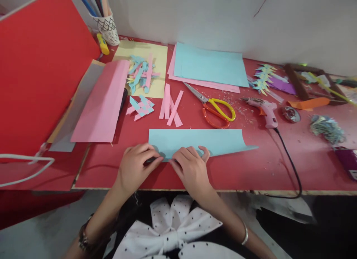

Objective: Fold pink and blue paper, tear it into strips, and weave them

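Observation:
A light blue sheet of paper (192,138) lies lengthwise in front of me, its near edge folded or curled up and its right end lifting off the table. My left hand (138,164) grips the near edge close to the left end, fingers bent and thumb pressed in. A dark patch shows under those fingers; I cannot make out what it is. Beside it, my right hand (192,168) holds the same edge, thumb toward the left and fingers curled over the paper. Just beyond the sheet lie scissors (213,106) with yellow and orange handles, and loose pink strips (171,104).
Woven paper pieces (142,107) and a strip pile (141,73) lie back left, near a pink sheet (102,103). Stacked blue paper (210,64) is at the back. A pink glue gun (263,108) trails its black cord (290,162) over the right front edge.

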A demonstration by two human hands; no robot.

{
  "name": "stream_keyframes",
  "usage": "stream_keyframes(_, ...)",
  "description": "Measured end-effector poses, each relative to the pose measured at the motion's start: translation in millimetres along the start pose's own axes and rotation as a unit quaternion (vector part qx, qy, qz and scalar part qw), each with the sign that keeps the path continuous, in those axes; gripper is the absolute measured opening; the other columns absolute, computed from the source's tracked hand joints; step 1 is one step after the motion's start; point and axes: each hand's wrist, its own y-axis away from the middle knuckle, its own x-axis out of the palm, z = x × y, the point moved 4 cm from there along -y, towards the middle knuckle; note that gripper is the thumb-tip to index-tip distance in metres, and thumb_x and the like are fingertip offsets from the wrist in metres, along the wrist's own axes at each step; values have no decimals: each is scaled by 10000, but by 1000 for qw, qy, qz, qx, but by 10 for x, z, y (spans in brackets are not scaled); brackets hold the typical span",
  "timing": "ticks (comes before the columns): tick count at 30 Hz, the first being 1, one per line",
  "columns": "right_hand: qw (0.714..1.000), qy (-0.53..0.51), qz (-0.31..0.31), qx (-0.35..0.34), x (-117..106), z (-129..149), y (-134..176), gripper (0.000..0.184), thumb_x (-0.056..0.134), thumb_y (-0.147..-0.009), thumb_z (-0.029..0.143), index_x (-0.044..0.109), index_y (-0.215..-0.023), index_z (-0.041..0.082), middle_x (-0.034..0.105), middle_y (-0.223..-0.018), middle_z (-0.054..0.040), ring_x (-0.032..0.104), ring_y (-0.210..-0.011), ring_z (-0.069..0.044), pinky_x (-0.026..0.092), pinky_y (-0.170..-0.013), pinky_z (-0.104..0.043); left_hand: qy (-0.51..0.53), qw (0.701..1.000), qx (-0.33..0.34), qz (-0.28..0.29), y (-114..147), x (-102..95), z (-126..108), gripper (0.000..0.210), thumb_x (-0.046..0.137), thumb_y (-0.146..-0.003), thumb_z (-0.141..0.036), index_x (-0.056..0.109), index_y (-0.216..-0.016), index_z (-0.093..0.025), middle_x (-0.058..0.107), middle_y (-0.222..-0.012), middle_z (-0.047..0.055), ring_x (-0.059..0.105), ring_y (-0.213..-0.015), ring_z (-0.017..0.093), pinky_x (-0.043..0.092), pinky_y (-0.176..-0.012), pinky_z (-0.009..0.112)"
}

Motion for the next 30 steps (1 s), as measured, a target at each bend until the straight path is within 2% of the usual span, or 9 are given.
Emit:
stream_keyframes(3, 999, -32, 17, 2, -11, -34, 2, 234, 451, -846, 226, 489, -619, 182, 561, -623, 57, 460, -647, -100, 148, -847, -339, -5, 1000, -7, 19, -19, 0, 2, 250, 463, -813, -331, 600, -648, -203, 601, -689, -5, 547, -659, 130, 344, -600, 261)
stream_keyframes(6, 999, -45, 23, 8, -16, -51, -3, 239, 440, -851, 235, 497, -624, 186, 566, -630, 60, 469, -658, -103, 138, -853, -343, -34, 999, -14, 7, -22, 1, -2, 244, 480, -804, -317, 575, -619, -190, 600, -675, -4, 550, -663, 136, 338, -604, 265)
stream_keyframes(13, 999, -26, 11, 39, 9, -73, 15, 227, 467, -829, 248, 481, -611, 184, 554, -612, 57, 470, -656, -110, 127, -868, -363, -112, 994, 3, -19, 3, 8, -43, 260, 488, -800, -315, 533, -582, -181, 559, -599, -11, 538, -614, 140, 329, -578, 265)
stream_keyframes(17, 998, -10, 1, 55, 9, -74, 21, 225, 466, -820, 242, 479, -602, 188, 559, -607, 54, 465, -655, -116, 118, -869, -372, -149, 989, -2, -9, 8, 15, -60, 255, 497, -794, -308, 504, -573, -181, 537, -590, -14, 529, -612, 146, 319, -567, 266)
stream_keyframes(24, 998, -3, -6, 63, 5, -59, 6, 197, 475, -807, 238, 478, -616, 188, 568, -617, 53, 471, -657, -122, 113, -874, -382, -91, 996, -18, -5, 22, 24, -5, 220, 494, -785, -309, 503, -599, -192, 530, -615, -20, 521, -641, 135, 337, -592, 258)
stream_keyframes(30, 997, -16, 3, 77, 21, -116, 33, 191, 505, -798, 270, 493, -624, 193, 569, -626, 55, 480, -669, -122, 120, -874, -376, -87, 995, -37, -12, 47, -16, -5, 211, 497, -772, -342, 505, -621, -196, 541, -679, -10, 531, -690, 151, 349, -623, 279)
